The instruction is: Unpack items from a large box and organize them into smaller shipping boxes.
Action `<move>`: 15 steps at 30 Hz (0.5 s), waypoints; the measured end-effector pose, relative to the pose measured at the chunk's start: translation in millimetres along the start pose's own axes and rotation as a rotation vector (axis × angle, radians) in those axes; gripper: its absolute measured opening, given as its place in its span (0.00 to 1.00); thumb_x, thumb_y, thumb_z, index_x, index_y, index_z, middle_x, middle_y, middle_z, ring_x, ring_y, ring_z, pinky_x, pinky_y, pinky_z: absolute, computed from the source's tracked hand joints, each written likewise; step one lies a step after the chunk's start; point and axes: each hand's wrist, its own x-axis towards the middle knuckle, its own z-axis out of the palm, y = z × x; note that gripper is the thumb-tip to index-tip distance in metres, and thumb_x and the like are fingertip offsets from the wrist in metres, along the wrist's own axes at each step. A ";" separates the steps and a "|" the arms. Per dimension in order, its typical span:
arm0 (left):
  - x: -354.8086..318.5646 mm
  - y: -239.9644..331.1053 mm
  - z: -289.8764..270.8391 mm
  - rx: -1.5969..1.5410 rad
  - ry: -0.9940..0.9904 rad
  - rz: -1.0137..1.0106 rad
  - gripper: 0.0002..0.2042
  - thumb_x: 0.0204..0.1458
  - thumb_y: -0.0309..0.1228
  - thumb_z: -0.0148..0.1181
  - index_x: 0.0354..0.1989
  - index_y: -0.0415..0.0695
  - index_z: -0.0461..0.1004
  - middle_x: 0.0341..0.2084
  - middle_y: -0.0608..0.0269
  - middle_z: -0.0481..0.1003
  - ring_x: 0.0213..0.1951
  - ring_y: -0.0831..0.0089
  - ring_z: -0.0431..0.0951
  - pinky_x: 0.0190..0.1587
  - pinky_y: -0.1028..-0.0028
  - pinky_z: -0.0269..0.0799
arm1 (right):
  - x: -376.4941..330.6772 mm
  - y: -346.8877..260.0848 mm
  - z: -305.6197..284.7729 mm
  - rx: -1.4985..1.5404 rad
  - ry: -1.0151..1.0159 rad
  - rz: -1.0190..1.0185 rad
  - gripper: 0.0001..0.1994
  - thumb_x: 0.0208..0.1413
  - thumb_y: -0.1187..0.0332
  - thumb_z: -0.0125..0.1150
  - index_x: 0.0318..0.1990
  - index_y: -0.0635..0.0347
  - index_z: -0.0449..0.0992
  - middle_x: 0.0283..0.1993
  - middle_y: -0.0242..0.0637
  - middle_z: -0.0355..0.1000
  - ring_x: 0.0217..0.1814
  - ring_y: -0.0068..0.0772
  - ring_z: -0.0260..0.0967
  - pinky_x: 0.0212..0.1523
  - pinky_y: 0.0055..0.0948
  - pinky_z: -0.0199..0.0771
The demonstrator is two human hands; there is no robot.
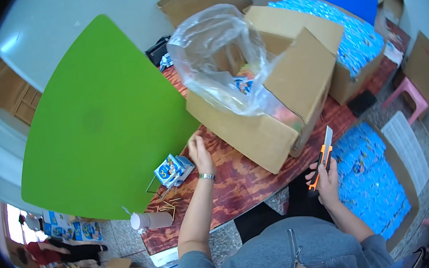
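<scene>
My right hand (328, 182) is closed around the handle of a utility knife (322, 165), orange and black, its broad blade extended and pointing up and away from me. Over the table, my left hand (201, 154) is raised with its fingers loosely extended and nothing visible in them. It is beside the lower right corner of a large green board (101, 115); whether they touch I cannot tell. Just right of that hand stands an open cardboard box (246, 133) with a clear plastic liner (200, 51) and colourful packets partly visible inside. A small stack of blue-and-white packs (172, 171) sits left of my wrist.
A pinkish bottle (152, 220) is at the left end of the red-brown patterned table (231, 185). Shiny blue packets (370, 179) fill a carton at my right; another full carton (351, 84) stands at the far right. Pink stools (409, 97) are on the floor.
</scene>
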 end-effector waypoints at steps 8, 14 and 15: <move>145.7 -143.3 7.1 -0.154 -0.315 -0.161 0.21 0.65 0.40 0.45 0.60 0.37 0.64 0.54 0.54 0.70 0.51 0.70 0.74 0.52 0.70 0.73 | 38.3 13.6 19.4 -0.008 -0.073 -0.217 0.21 0.66 0.67 0.47 0.64 0.57 0.55 0.51 0.33 0.64 0.45 0.21 0.68 0.33 0.24 0.79; 168.8 -156.3 64.2 -0.312 -0.241 -0.153 0.21 0.65 0.40 0.45 0.60 0.37 0.64 0.55 0.55 0.70 0.51 0.70 0.74 0.52 0.70 0.73 | 38.1 16.7 3.2 -0.107 0.013 -0.123 0.20 0.66 0.71 0.47 0.64 0.62 0.57 0.57 0.37 0.60 0.57 0.25 0.57 0.57 0.26 0.58; 170.5 -154.0 67.3 -0.335 -0.234 -0.149 0.21 0.65 0.39 0.45 0.60 0.37 0.64 0.55 0.55 0.70 0.51 0.70 0.74 0.52 0.70 0.73 | 39.4 18.4 4.7 -0.105 0.036 -0.118 0.20 0.66 0.71 0.46 0.64 0.62 0.57 0.57 0.36 0.60 0.57 0.25 0.57 0.58 0.26 0.58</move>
